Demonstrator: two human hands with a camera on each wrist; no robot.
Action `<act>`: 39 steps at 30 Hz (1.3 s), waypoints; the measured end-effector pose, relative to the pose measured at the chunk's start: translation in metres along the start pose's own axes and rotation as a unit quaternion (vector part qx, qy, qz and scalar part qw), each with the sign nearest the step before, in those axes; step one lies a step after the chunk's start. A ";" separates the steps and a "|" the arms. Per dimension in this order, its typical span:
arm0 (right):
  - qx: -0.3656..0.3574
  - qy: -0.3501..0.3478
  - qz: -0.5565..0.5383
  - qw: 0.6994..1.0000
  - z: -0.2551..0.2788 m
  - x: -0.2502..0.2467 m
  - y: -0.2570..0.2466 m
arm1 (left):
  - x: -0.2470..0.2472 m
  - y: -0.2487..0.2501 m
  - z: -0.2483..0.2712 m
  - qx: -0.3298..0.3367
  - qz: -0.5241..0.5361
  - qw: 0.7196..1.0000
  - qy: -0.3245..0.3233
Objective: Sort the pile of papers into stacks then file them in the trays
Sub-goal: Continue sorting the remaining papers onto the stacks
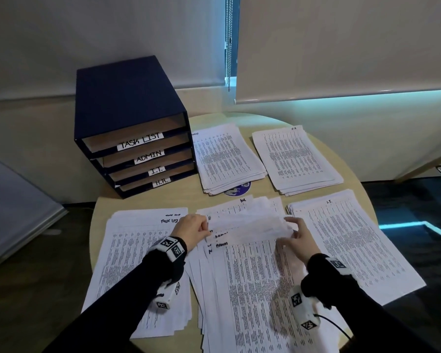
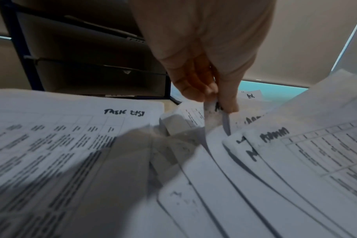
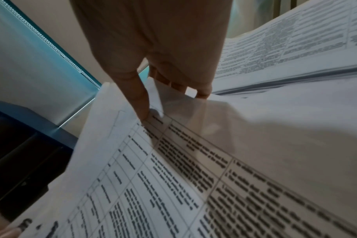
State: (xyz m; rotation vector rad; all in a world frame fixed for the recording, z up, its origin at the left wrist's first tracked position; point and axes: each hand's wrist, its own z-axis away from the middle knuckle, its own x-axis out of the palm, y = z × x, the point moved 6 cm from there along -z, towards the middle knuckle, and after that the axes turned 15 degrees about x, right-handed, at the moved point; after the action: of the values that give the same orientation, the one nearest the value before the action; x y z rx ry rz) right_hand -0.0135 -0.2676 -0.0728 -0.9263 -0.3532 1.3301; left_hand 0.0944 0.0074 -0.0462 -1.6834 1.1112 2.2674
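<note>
A loose central pile of printed sheets [image 1: 252,289] lies fanned out in front of me; its visible corners read "Admin" [image 2: 275,133]. My left hand [image 1: 197,229] pinches the top left corner of a few lifted sheets [image 1: 247,225] between thumb and fingers [image 2: 226,103]. My right hand [image 1: 293,234] grips the right end of the same lifted sheets, thumb [image 3: 142,103] on top and fingers underneath. Sorted stacks lie around: Task List [image 1: 138,263] at left, I.T. [image 1: 354,243] at right, Admin [image 1: 227,159] and H.R. [image 1: 295,159] at the back.
A dark blue four-tray filing unit [image 1: 127,103] stands at the table's back left, labelled TASK LIST, ADMIN, I.T. and H.R.; its trays look empty. A round sticker [image 1: 237,191] peeks from under the back stack. The round table [image 1: 97,225] drops off close beside the stacks.
</note>
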 end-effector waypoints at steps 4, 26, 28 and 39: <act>-0.008 -0.022 0.057 0.998 -0.005 0.002 0.002 | -0.001 0.007 -0.002 0.046 -0.053 0.997 -0.024; -0.014 -0.047 0.010 0.999 0.003 0.006 -0.001 | 0.000 -0.002 0.015 -0.090 0.155 0.984 0.005; -0.014 -0.055 0.006 0.998 0.005 0.005 -0.003 | 0.003 -0.001 0.014 -0.091 0.142 0.986 0.001; 0.030 -0.027 -0.014 0.999 -0.007 -0.002 0.014 | -0.004 0.011 0.022 -0.020 0.268 0.963 -0.026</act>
State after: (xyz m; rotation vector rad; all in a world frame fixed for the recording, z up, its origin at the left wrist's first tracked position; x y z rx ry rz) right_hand -0.0181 -0.2731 -0.0867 -0.8340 -0.3648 1.3338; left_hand 0.0734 0.0140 -0.0344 -1.4517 1.6869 2.6269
